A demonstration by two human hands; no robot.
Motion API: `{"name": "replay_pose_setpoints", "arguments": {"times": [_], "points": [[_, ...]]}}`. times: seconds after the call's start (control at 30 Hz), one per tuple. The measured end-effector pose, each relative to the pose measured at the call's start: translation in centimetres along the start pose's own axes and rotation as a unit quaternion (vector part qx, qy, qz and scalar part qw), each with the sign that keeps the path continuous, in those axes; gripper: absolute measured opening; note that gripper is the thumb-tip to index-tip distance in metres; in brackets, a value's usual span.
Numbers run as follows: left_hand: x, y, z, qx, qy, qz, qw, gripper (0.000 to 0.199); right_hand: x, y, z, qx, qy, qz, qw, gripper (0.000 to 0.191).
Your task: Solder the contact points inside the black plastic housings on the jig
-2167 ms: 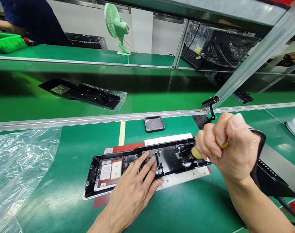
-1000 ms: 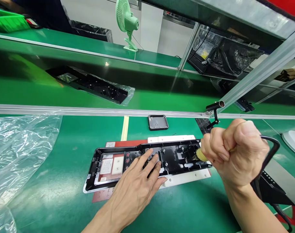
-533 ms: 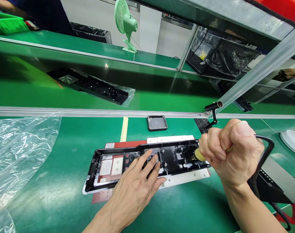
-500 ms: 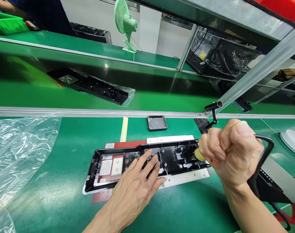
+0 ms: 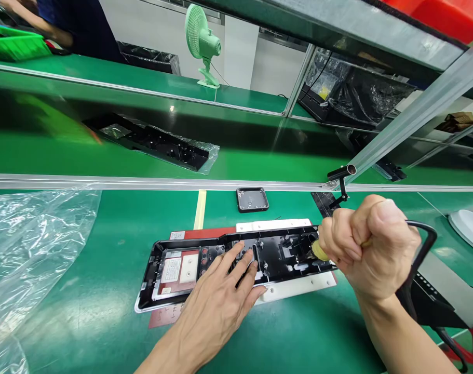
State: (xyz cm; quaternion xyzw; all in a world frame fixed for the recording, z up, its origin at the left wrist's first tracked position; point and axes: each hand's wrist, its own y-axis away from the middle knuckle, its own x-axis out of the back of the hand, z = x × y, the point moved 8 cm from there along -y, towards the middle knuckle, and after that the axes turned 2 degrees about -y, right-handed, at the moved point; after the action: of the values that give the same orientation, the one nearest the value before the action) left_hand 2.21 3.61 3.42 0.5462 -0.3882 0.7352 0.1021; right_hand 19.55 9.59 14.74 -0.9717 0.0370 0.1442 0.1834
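Panel (image 5: 220, 254): one long black panel is lying open side up on a white plate (image 5: 298, 284) over a red mat (image 5: 205, 233), near the front of the green bench (image 5: 104, 291).
Tool (image 5: 319, 251): one yellowish tool with a black cable (image 5: 423, 254); its tip is reaching into the right end of the panel, though whether it is touching cannot be told.
Count: two hands of the person, one small black tray (image 5: 252, 199) beyond the panel, one bagged black panel (image 5: 154, 143) on the belt, one clear bag (image 5: 29, 244) at the left, one green fan (image 5: 202, 41) at the back, one white dish (image 5: 468, 228) at the right edge.
Change: compared with half a second ago, both hands and the tool are sitting in almost the same place; the view is shifted slightly, and the bagged panel is lying a touch further right.
Left hand (image 5: 216, 301): it is lying flat, palm down, on the middle of the panel, fingers (image 5: 242, 257) straight and close together, pressing it to the bench.
Right hand (image 5: 370, 249): it is making a fist around the tool's handle, knuckles to the left, thumb on top, wrist raised above the bench.
Other person: a sleeve (image 5: 70, 23) is showing at the far top left beside a green bin (image 5: 14, 44).
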Motion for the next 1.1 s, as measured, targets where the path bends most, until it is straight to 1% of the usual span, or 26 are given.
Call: {"name": "replay_pose_setpoints", "arguments": {"times": [0.1,0.23,0.27,0.33,0.4,0.43,0.47,0.53,0.6,0.63,0.7,0.77,0.83,0.93,1.1], "points": [[0.0,0.0,0.1,-0.006,0.001,0.005,1.000,0.037,-0.1,0.1,-0.1,0.003,0.000,-0.017,1.000,0.043],[-0.2,-0.1,-0.2,0.010,0.017,-0.001,1.000,0.035,0.0,0.1,-0.1,-0.017,-0.005,-0.052,0.998,0.045],[-0.2,-0.1,-0.1,0.009,0.018,-0.003,1.000,0.035,-0.1,0.1,-0.1,-0.020,-0.007,-0.073,0.997,0.044],[-0.2,0.0,-0.1,0.007,0.014,-0.001,1.000,0.036,-0.5,0.2,-0.3,-0.014,-0.010,-0.141,0.990,0.043],[-0.2,0.0,0.0,0.005,0.009,0.001,1.000,0.037,-0.8,0.3,-0.5,-0.004,-0.008,-0.214,0.977,0.041],[-0.2,0.0,-0.1,0.006,0.007,0.001,1.000,0.037,-0.9,0.4,-0.6,-0.004,-0.006,-0.239,0.971,0.040],[-0.2,0.0,-0.1,0.008,0.009,0.000,1.000,0.037,-0.9,0.3,-0.6,-0.006,-0.003,-0.256,0.967,0.040],[-0.2,0.0,-0.2,0.014,0.015,-0.001,1.000,0.036,-0.7,0.1,-0.6,-0.014,0.001,-0.264,0.964,0.041],[-0.1,-0.1,-0.2,0.019,0.022,0.002,1.000,0.036,-0.5,-0.2,-1.1,-0.014,-0.006,-0.254,0.967,0.043],[-0.1,-0.1,-0.3,0.021,0.023,0.003,0.999,0.036,-0.4,-0.5,-1.4,-0.011,-0.010,-0.238,0.971,0.044],[0.0,-0.2,-0.3,0.024,0.023,0.003,0.999,0.036,0.3,-1.1,-2.2,0.001,-0.010,-0.176,0.984,0.043],[0.0,-0.1,-0.3,0.027,0.022,0.002,0.999,0.036,1.0,-1.6,-2.9,0.017,-0.005,-0.099,0.995,0.041],[0.0,-0.1,-0.3,0.028,0.023,0.007,0.999,0.036,1.4,-1.8,-3.3,0.032,0.004,-0.046,0.998,0.040],[0.0,0.0,-0.3,0.028,0.022,0.013,0.999,0.037,1.0,-1.9,-3.3,0.048,0.022,-0.015,0.999,0.043],[0.0,-0.1,-0.1,0.022,0.019,0.014,0.999,0.036,0.6,-1.9,-3.1,0.099,0.044,0.034,0.994,0.044]]}}
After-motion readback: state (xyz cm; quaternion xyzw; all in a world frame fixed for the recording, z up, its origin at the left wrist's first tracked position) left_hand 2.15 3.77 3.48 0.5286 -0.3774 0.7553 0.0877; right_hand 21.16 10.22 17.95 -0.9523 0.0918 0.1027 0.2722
